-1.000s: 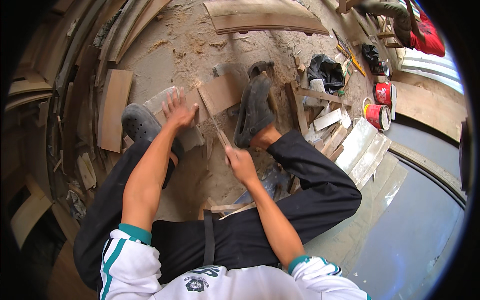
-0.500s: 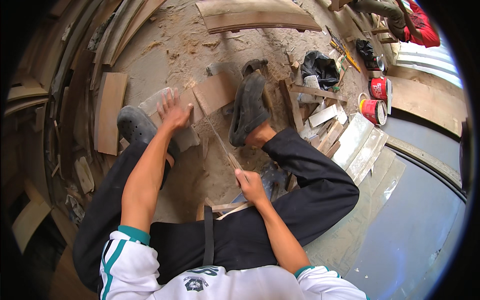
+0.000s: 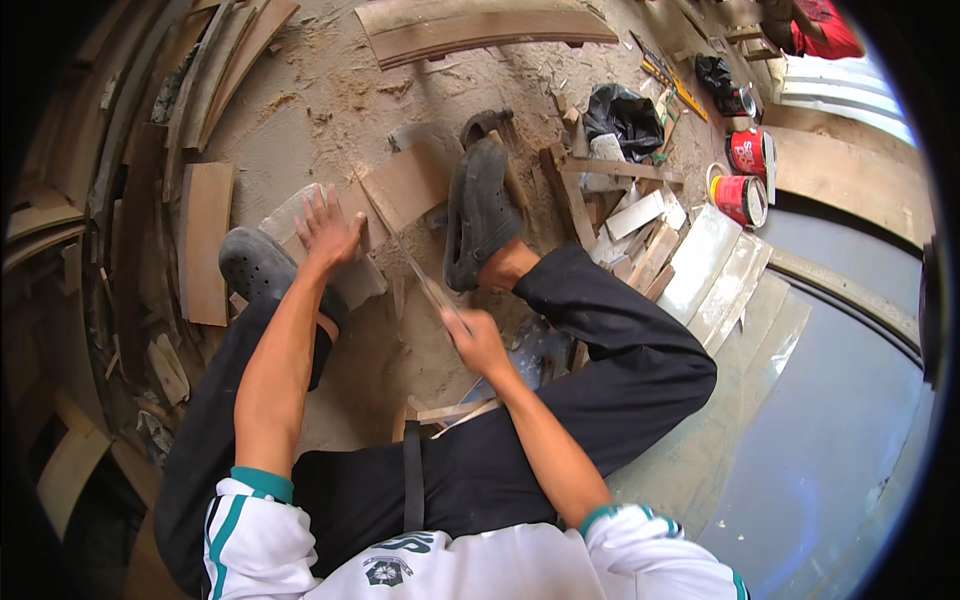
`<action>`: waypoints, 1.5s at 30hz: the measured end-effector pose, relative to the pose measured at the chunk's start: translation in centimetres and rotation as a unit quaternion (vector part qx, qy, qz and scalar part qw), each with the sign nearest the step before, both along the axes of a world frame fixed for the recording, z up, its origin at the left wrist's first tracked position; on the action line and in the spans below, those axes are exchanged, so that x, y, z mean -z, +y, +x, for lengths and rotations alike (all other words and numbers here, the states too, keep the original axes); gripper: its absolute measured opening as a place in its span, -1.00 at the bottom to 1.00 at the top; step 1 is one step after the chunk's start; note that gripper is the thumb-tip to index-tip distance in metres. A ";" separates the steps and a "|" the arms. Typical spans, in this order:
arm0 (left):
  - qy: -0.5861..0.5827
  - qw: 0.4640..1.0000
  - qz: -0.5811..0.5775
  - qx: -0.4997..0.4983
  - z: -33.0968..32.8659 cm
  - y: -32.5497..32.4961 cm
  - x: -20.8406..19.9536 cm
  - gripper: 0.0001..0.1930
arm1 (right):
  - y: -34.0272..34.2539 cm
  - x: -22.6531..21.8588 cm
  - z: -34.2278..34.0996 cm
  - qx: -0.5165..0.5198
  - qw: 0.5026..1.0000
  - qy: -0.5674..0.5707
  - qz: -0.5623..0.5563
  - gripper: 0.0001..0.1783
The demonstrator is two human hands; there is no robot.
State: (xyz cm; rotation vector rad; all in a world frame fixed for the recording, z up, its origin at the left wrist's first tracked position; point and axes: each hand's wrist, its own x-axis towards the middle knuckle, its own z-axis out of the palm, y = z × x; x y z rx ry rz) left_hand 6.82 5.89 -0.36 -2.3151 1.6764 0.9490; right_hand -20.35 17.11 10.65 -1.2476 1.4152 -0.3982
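Note:
My left hand (image 3: 332,236) lies with fingers spread on a flat board (image 3: 408,186) on the dusty ground, pressing near its left part. My right hand (image 3: 476,342) is closed around the handle end of a handsaw, slightly blurred. The thin saw blade (image 3: 394,236), seen nearly edge-on, runs away from my fist and lies across the board just right of my left hand. Under the left end sits a pale grey slab (image 3: 362,283). A dark clog (image 3: 484,205) on my right foot is at the board's right end; the other clog (image 3: 255,262) is beside the slab.
Long planks (image 3: 150,190) are stacked along the left. A curved wooden panel (image 3: 490,35) lies ahead. To the right are wood offcuts (image 3: 640,215), a black plastic bag (image 3: 622,120), red paint cans (image 3: 740,200) and a yellow level (image 3: 675,88). Another person's red sleeve (image 3: 828,28) shows at upper right.
My right hand has pushed the saw forward, away from me, along the cut. My left hand stays on the board. The whole view has shifted slightly.

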 end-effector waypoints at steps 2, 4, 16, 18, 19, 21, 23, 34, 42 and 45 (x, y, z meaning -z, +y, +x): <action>-0.003 1.000 0.008 0.001 0.2 -0.1 0.4 -0.09 | -2.1 2.2 1.8 0.014 1.000 -0.018 0.000 -0.39; -0.004 1.000 0.014 0.000 0.3 0.2 0.5 -0.09 | -2.7 1.4 2.8 0.036 0.998 -0.042 0.044 -0.39; 0.008 1.000 0.012 0.006 -0.2 0.2 -0.3 -0.10 | -3.0 0.4 3.8 0.033 0.999 0.002 0.029 -0.41; 0.005 1.000 0.017 -0.006 0.6 0.4 -0.5 -0.10 | 0.0 -2.7 1.6 0.016 0.999 -0.008 0.041 -0.41; 0.003 1.000 0.009 -0.007 1.1 0.5 -0.5 -0.10 | 1.4 -4.0 0.6 0.011 0.999 -0.011 0.045 -0.41; 0.002 1.000 -0.004 -0.006 1.3 0.9 -0.3 -0.10 | 2.3 -5.0 -0.2 0.004 0.999 -0.015 0.049 -0.41; -0.003 1.000 0.002 -0.004 0.7 0.5 -0.4 -0.11 | 1.4 -3.3 0.0 -0.011 1.000 -0.002 0.029 -0.42; -0.013 1.000 -0.005 0.000 0.6 0.2 -0.2 -0.11 | 2.5 -2.3 -0.2 0.009 1.000 -0.012 0.008 -0.42; -0.007 0.999 -0.014 -0.031 1.3 0.1 1.0 -0.10 | -0.2 -3.1 0.6 0.030 0.999 -0.036 0.024 -0.43; -0.018 0.999 0.004 -0.035 1.6 0.0 0.9 -0.10 | 2.2 -5.6 -1.1 0.015 1.000 0.006 0.015 -0.45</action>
